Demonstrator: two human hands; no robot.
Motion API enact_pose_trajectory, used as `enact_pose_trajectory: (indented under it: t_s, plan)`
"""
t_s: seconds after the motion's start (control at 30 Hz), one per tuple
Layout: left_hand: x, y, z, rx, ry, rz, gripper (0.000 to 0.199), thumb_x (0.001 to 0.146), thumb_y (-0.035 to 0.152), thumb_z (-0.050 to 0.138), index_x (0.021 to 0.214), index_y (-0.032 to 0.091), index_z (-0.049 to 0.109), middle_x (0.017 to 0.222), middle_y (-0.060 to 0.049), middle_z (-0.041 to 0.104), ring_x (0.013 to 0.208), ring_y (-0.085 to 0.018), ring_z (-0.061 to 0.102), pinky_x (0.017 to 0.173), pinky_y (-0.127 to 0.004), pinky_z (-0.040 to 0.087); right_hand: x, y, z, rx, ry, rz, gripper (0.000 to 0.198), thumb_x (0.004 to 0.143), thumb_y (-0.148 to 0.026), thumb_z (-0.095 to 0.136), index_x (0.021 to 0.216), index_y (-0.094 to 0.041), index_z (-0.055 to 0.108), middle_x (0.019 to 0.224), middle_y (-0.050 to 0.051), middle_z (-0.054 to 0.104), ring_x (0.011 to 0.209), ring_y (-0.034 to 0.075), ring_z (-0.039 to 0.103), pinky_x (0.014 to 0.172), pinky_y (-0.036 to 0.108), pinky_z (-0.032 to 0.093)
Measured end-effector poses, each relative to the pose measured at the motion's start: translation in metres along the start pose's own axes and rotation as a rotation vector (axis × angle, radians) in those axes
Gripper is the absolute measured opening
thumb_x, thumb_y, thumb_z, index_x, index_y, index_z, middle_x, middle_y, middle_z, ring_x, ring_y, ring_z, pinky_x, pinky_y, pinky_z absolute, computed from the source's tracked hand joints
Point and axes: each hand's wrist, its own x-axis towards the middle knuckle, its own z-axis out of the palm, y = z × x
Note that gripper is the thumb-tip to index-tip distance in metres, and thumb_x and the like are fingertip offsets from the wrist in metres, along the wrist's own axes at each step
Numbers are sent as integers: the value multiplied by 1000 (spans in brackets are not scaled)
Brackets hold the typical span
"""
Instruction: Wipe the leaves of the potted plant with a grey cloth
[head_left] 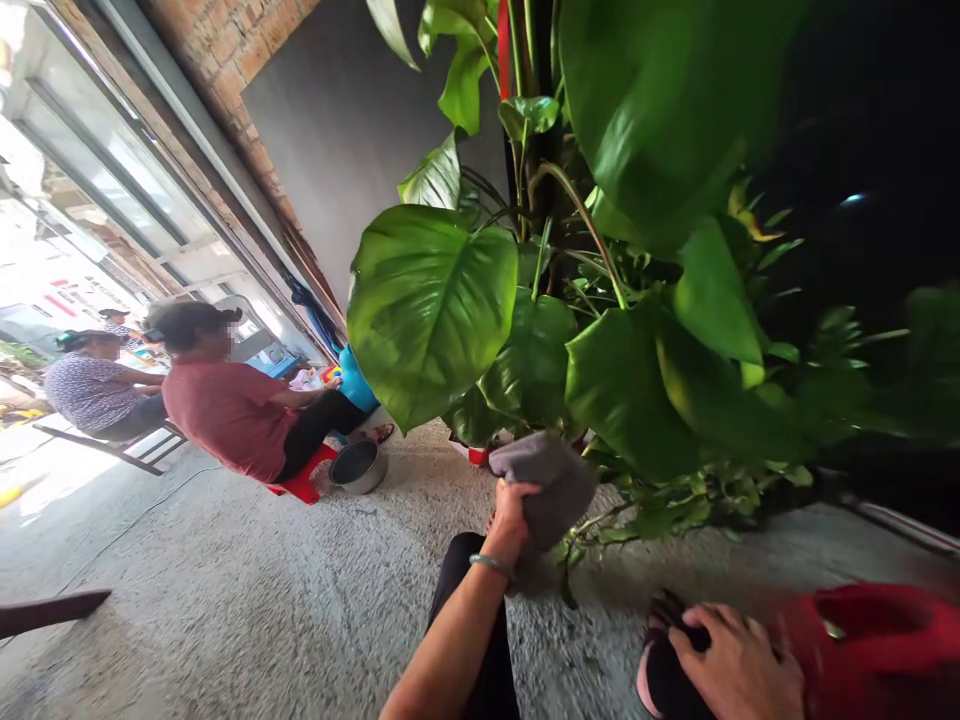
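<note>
While two seated people (225, 410) occupy the far left of the concrete floor (247, 600), one on a red stool (304, 483) with a metal bowl (358, 466) set just beside it, the wearer works nearer the middle of the view at a large potted plant (570, 330). The left hand (512, 520) is raised and closed in a full fist around a grey cloth (551, 485), which is bunched up and held just under the big heart-shaped leaf (427, 305); whether cloth and leaf actually touch cannot be told. A thin bangle (491, 564) sits on that wrist. Judged from this, the step looks like wiping the foliage, and it would go best with the cloth spread flatter against the leaf, a light stroke from stem towards tip, and the leaf supported from beneath so it does not tear or bend. Further right, at the bottom edge, the right hand (739, 660) lies palm down with fingers loosely curled over a dark slipper (664, 680), resting on it rather than gripping. Just beside it at the lower right corner is a red plastic container (874, 640), blurred and not clear enough to identify further.
</note>
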Motion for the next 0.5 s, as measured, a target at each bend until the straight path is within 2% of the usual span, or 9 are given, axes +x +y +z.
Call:
enact_pose_trajectory:
  t_s: [0.13, 0.2, 0.27, 0.37, 0.43, 0.5]
  plan:
    - [23, 5, 70, 177, -94, 168, 32, 71, 12, 90, 91, 22, 67, 95, -8, 82, 107, -31, 83, 102, -41, 65, 0, -6, 4, -34, -10, -48, 31, 105, -31, 58, 106, -33, 90, 126, 8, 88, 117, 37, 80, 91, 51, 55]
    - [27, -4, 89, 310, -129, 215, 34, 67, 10, 91, 82, 25, 64, 87, -6, 77, 116, -34, 80, 107, -43, 64, -1, -9, 5, -48, 11, -72, 34, 106, -30, 56, 106, -33, 90, 124, 9, 88, 116, 37, 79, 90, 51, 54]
    - [21, -19, 83, 474, -144, 244, 39, 58, 4, 89, 70, 26, 60, 73, -3, 65, 122, -40, 78, 110, -46, 63, -3, -11, 4, -61, 46, -51, 35, 107, -28, 55, 107, -31, 90, 124, 10, 87, 118, 37, 79, 91, 52, 54]
    - [-1, -32, 40, 673, -137, 291, 44, 48, 0, 84, 59, 28, 51, 63, -1, 49, 121, -47, 78, 112, -53, 61, -3, -9, 1, -45, 50, -4, 31, 106, -27, 59, 106, -30, 89, 122, 10, 88, 118, 36, 80, 91, 51, 55]
    - [-18, -23, 14, 710, -129, 345, 43, 48, 1, 85, 61, 28, 54, 68, -3, 56, 116, -47, 78, 115, -56, 59, 0, -5, 2, -24, 24, 7, 28, 104, -28, 61, 105, -31, 90, 120, 10, 88, 117, 36, 81, 90, 50, 56]
    - [-29, 1, 8, 648, -165, 463, 38, 53, 4, 87, 71, 27, 64, 81, -6, 69, 112, -43, 77, 116, -55, 59, 3, -1, 4, -5, 14, -12, 30, 104, -30, 60, 103, -33, 89, 120, 9, 89, 115, 37, 81, 87, 49, 57]
